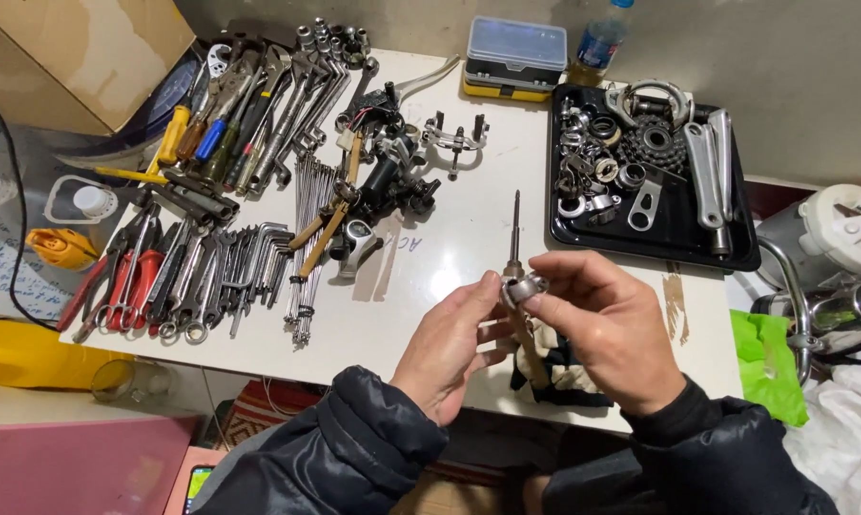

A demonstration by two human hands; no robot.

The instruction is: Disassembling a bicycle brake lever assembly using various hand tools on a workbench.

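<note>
Over the near edge of a white table [469, 229], my left hand [450, 343] and my right hand [612, 324] together pinch a small shiny metal ring-shaped part [523, 289]. The left fingertips touch its left side, and the right thumb and fingers grip its right side. Directly behind the part, a screwdriver [514, 234] lies on the table with its shaft pointing away from me. Its wooden handle [535, 358] runs beneath my hands beside a crumpled glove or rag [569, 367].
A black tray [678, 229] of metal bicycle parts sits at the right. Pliers, wrenches and hex keys [192, 257] cover the left, with spokes and brake parts [383, 181] mid-table. A yellow-black case [514, 57] and a bottle [597, 38] stand at the back, and a green cloth [769, 362] lies right.
</note>
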